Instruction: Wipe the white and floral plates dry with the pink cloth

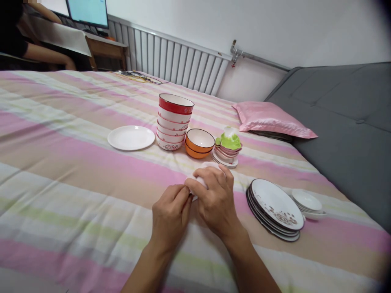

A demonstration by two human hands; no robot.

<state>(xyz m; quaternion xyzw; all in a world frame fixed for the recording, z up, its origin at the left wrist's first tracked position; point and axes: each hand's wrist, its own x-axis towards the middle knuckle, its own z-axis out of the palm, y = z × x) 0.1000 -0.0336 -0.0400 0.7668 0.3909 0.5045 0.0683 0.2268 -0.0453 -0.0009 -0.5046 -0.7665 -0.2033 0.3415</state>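
My right hand [215, 197] is curled round a small white object [205, 166] that rests on the striped bedspread; only its top edge shows, so I cannot name it. My left hand [171, 215] pinches at the object's left side, fingertips against the right hand's fingers. Both hands sit low in the middle of the head view. Just beyond them stand a stack of red-and-white bowls [174, 122], an orange bowl [199, 143] and a pile of small dishes topped by a green one [228, 148].
A white plate [131, 137] lies left of the bowls. A tilted stack of patterned plates [275, 209] and small white dishes [307, 201] lie right of my hands. A pink pillow [269, 119] and a grey sofa [351, 134] are far right. Another person's arm [45, 53] is at top left.
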